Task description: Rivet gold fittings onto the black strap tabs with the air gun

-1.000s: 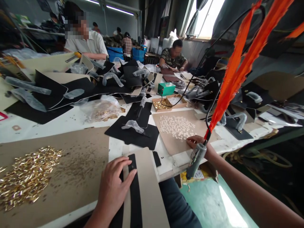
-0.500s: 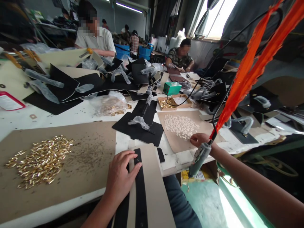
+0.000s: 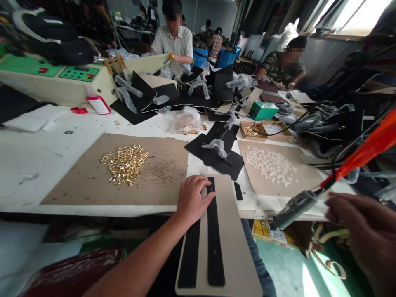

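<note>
White worktable [image 3: 31, 152] | beige panel [image 3: 233, 243], rounded corners | two black strips [image 3: 214, 247] lengthwise

**Window glare, smeared edges**

We get daylight from a washed-out window [image 3: 355, 18] at two o'clock and glare on the floor [image 3: 306, 278] between four and five. Near four, the right hand [image 3: 365, 222] is shadowed and motion-blurred; at three, the orange strip [image 3: 368, 142] smears. We see wide-angle stretching towards the dim corners.

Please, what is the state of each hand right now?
Left hand: partly open, touching a black strip on the beige panel.
Right hand: blurred, near the grey tool; cannot tell whether it holds anything.
</note>
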Action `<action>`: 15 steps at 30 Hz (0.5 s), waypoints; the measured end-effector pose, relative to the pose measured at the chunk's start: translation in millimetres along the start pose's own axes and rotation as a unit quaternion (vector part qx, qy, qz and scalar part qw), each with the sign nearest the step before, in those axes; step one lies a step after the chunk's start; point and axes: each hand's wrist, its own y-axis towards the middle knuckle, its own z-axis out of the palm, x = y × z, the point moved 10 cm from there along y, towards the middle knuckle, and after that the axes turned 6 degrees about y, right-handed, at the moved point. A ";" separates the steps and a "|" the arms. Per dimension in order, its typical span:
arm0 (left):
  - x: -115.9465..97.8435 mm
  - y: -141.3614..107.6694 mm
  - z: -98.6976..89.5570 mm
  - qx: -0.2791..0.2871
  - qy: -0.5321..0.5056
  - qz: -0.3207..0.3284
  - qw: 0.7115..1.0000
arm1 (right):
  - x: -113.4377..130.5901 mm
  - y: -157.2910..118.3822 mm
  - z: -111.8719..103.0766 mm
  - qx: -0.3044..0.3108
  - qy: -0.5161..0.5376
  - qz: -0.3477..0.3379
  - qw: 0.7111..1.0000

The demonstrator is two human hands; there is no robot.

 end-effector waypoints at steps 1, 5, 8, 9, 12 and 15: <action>-0.1 -0.3 -0.2 0.000 0.000 -0.002 1.000 | 21.9 -7.1 36.4 0.072 0.017 -0.006 0.997; -0.6 -1.9 -2.3 -0.006 -0.005 -0.002 1.000 | 85.5 -25.1 193.5 0.346 0.101 -0.036 0.932; 0.2 -3.4 -2.7 -0.007 -0.013 -0.002 1.000 | 88.4 -22.5 258.1 0.404 0.081 -0.048 0.910; 0.6 -3.9 -2.5 -0.006 -0.014 -0.002 1.000 | 86.4 -23.1 270.9 0.420 0.066 -0.058 0.903; 1.5 -4.9 -2.4 -0.008 -0.013 -0.004 1.000 | 80.8 -27.1 289.5 0.454 0.032 -0.082 0.887; 1.3 -5.3 -2.7 -0.009 -0.012 -0.004 1.000 | 77.4 -27.7 293.8 0.458 0.005 -0.078 0.885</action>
